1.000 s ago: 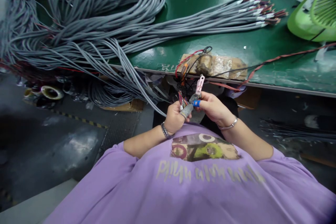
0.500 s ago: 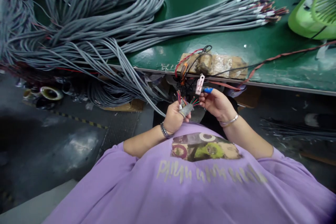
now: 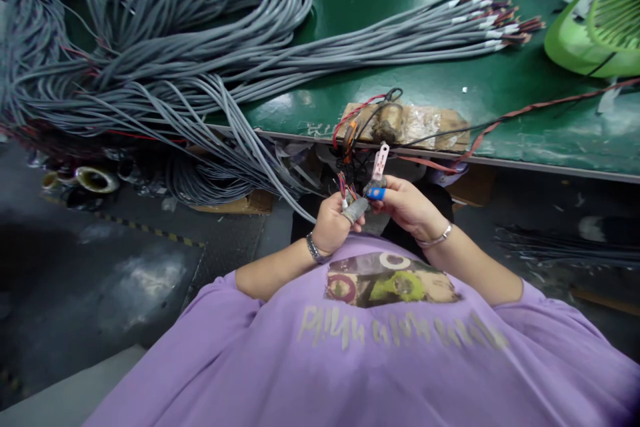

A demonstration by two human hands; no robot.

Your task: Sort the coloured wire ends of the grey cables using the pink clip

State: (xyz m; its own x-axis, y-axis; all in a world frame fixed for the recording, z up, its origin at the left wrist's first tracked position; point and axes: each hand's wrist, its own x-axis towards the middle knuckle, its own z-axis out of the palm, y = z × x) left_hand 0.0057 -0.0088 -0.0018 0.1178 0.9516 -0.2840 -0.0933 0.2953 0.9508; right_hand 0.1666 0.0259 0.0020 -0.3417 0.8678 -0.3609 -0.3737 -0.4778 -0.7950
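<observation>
Both hands [image 3: 332,225] at coloured wires [image 3: 343,188]

Green ribbed object [image 3: 575,50] at upper right: cut off by right edge. Grey cables [image 3: 215,47] run past left edge, upper left. Wire tips [image 3: 342,183] near frame centre, at left grip [image 3: 333,223]: too small to count.

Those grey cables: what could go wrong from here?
The thin wires poking up by the left fingers lie close together, so some might get bent or mixed up. The grey cables drape over the table edge, so their weight could tug. The right fingers are close below the pink strip and might knock it.
</observation>
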